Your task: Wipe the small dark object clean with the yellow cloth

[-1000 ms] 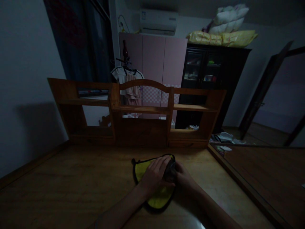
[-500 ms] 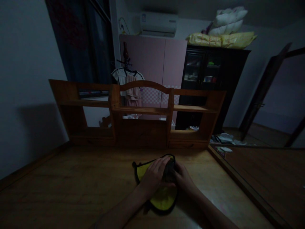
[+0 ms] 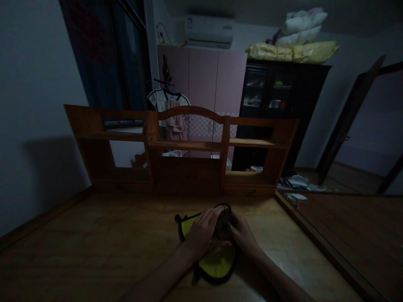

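Note:
A yellow cloth with a dark edge (image 3: pixel 217 262) lies on the wooden desk (image 3: pixel 94 247), in the middle near me. My left hand (image 3: pixel 203 233) rests on the cloth with its fingers curved over a small dark object (image 3: pixel 223 222). My right hand (image 3: pixel 242 235) comes in from the right and closes on the same dark object. The two hands touch each other around it. The room is dim and I cannot make out what the object is.
A wooden shelf unit (image 3: pixel 185 147) with open compartments stands along the back of the desk. A wall is at the left. Behind are a pink wardrobe (image 3: pixel 217 84), a dark cabinet (image 3: pixel 270 96) with bedding on top, and an open door (image 3: pixel 349 117) at the right.
The cloth's near end has shifted a little to the right and toward me. Both hands stay together on the dark object.

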A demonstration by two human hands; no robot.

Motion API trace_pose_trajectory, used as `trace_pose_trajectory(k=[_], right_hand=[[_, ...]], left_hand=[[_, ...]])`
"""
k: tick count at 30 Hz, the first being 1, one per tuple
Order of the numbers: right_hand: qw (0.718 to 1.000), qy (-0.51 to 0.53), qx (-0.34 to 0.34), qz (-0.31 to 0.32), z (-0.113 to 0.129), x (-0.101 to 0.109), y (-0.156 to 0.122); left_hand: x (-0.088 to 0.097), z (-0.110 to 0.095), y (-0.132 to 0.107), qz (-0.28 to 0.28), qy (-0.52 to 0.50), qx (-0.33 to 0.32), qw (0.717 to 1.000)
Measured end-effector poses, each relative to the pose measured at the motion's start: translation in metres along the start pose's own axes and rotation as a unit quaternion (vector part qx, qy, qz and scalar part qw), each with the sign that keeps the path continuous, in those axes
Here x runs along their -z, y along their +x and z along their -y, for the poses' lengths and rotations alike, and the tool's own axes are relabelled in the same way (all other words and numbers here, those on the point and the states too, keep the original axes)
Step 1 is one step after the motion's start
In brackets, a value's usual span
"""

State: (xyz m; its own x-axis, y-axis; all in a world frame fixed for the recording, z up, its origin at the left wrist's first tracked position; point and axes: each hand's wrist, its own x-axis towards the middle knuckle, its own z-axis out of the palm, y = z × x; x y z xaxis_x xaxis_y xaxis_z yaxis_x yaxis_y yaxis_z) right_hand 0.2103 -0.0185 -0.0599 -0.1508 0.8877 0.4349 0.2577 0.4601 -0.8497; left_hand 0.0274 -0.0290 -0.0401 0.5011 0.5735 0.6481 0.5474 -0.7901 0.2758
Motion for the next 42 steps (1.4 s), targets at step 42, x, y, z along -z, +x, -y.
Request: trace_pose_trajectory(k=[42], right_hand=[[0.998,-0.06,0.005,-0.001,0.007,0.002,-0.001]], left_hand=[[-0.002,0.002,-0.001,0.008,-0.011,0.01,1.0]])
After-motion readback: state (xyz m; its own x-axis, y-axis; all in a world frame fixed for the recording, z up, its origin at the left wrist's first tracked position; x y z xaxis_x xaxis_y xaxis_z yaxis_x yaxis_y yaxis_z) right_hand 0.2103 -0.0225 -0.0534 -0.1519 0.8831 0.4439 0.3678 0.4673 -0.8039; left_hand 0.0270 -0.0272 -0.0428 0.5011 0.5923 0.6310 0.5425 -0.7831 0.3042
